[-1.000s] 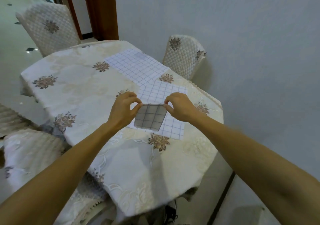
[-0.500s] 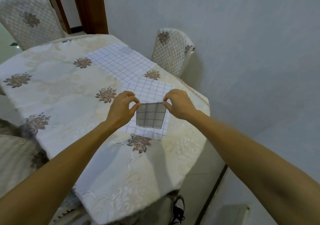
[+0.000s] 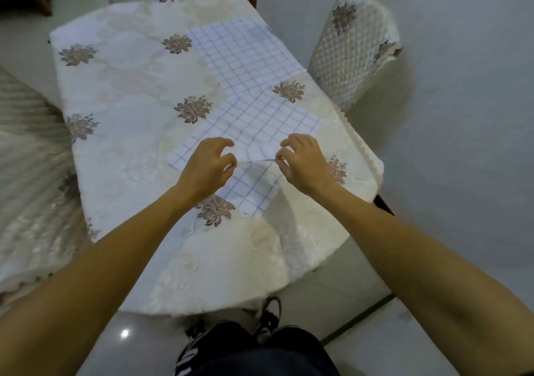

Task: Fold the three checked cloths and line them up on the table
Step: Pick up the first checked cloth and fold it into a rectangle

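**ITEM: CLOTH 1 OF 3 – FOLDED, IN HAND, NOT YET SET DOWN**

- Folded cloth (image 3: 255, 153): small checked packet held just above the tabletop between both hands, over the near flat cloth. It tilts nearly edge-on to the camera, so the fold count can't be told.
- L hand (image 3: 208, 167): thumb + forefinger pinch the packet's left corner; other fingers curled loose.
- R hand (image 3: 304, 163): same pinch on the right corner.
- Near flat cloth (image 3: 268, 118): spread open, unfolded, directly under the hands.
- Far flat cloth (image 3: 242, 54): spread open, unfolded, corner touching or overlapping the near one at the table (image 3: 130, 92) edge by the quilted chair (image 3: 352, 54).

Step, est.: end of fold no. 1, approx. a third done.

Next move needs: a bare spot on the table for the packet, prob. left of the flat cloths. Lower it square, release both pinches together so layers don't spring open, leave room for two more in the row. Then start on the near flat cloth.
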